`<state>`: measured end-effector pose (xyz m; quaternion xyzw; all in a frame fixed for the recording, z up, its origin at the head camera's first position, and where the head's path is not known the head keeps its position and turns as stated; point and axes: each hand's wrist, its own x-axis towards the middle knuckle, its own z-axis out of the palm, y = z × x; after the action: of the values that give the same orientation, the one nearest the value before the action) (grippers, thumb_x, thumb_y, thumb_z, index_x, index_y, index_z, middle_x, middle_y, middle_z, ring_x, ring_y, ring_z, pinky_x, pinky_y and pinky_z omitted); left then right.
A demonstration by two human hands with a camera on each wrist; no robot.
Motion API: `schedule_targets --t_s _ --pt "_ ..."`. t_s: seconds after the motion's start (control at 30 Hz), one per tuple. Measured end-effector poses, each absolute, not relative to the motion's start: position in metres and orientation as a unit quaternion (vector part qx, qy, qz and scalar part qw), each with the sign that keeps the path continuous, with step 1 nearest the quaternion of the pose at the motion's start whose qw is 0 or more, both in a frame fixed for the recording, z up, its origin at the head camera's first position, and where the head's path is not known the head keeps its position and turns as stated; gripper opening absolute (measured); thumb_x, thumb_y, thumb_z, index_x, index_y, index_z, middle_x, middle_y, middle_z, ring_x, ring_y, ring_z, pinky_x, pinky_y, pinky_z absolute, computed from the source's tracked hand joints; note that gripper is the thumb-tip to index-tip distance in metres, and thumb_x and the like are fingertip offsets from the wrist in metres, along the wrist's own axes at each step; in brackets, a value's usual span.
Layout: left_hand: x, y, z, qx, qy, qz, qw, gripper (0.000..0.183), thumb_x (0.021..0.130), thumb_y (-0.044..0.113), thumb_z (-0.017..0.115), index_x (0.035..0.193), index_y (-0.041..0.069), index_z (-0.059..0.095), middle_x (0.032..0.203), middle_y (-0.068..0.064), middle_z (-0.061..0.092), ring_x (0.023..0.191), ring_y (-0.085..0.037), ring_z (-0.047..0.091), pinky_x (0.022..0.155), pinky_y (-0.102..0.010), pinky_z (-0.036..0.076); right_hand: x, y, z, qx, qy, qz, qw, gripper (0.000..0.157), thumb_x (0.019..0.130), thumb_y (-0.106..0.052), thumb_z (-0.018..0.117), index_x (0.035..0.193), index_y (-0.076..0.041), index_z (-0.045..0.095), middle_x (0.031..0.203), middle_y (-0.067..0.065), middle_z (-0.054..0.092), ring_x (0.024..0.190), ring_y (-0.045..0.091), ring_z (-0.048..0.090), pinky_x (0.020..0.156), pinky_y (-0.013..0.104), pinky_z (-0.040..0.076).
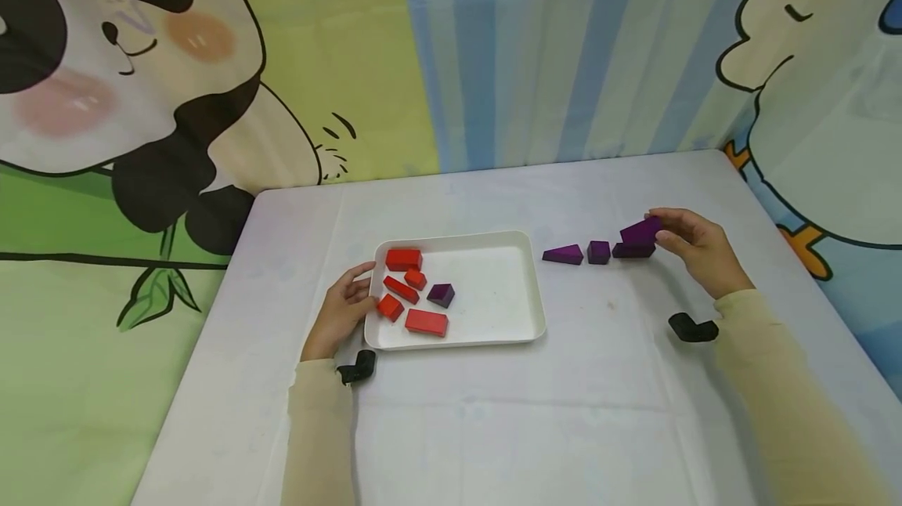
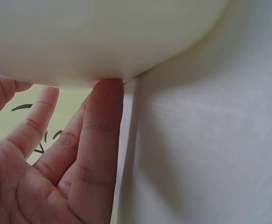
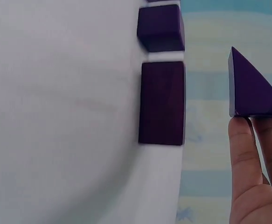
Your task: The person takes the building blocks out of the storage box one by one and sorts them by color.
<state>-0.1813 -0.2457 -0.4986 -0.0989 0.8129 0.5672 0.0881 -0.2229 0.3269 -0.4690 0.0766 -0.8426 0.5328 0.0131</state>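
Right of the tray (image 1: pixel 493 294), the right hand (image 1: pixel 701 251) pinched a purple wedge (image 3: pixel 248 93) over a purple block (image 3: pixel 162 102), seemingly mid-placement or mid-pickup; steady control looked needed next. Against the tray's left wall rested the left hand (image 1: pixel 341 312), fingers unclenched.

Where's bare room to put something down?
On the table in front of the tray, between the sleeves; the tray's right part is bare. Crowded: its left part, with red blocks, a purple block and the left hand at the rim; and right of it, where the right hand holds a purple wedge by three purple blocks.
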Motion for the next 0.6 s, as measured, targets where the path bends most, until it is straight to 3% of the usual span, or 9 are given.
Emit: schedule_targets --t_s 0.23,0.47,0.6 --pt "-0.180 -0.247 -0.496 -0.088 0.811 0.572 0.087 0.066 0.099 0.001 0.063 0.162 0.011 0.048 0.151 -0.029 0.058 0.131 -0.043 0.063 0.107 -0.046 0.053 -0.224 0.351 -0.476 0.028 -0.851 0.525 0.011 0.047 0.112 -0.016 0.056 0.156 0.002 0.051 0.129 -0.020 0.060 0.110 -0.011 0.060 0.091 0.006 0.048" --pt "-0.180 -0.246 -0.496 -0.085 0.808 0.577 0.087 0.068 0.099 0.001 0.062 0.164 0.009 0.046 0.152 -0.030 0.057 0.132 -0.042 0.063 0.104 -0.042 0.056 -0.228 0.370 -0.482 -0.006 -0.871 0.491 -0.025 0.050 0.114 -0.020 0.053 0.160 -0.002 0.046 0.147 0.015 0.054 0.109 -0.009 0.055 0.092 0.009 0.050" --pt "-0.180 -0.245 -0.496 -0.090 0.808 0.575 0.088 0.068 0.098 0.001 0.062 0.163 0.010 0.047 0.152 -0.030 0.057 0.133 -0.043 0.062 0.106 -0.044 0.055 -0.230 0.376 -0.484 -0.016 -0.875 0.481 -0.048 0.050 0.115 -0.019 0.051 0.160 0.000 0.044 0.151 0.023 0.050 0.109 -0.009 0.053 0.091 0.008 0.050"
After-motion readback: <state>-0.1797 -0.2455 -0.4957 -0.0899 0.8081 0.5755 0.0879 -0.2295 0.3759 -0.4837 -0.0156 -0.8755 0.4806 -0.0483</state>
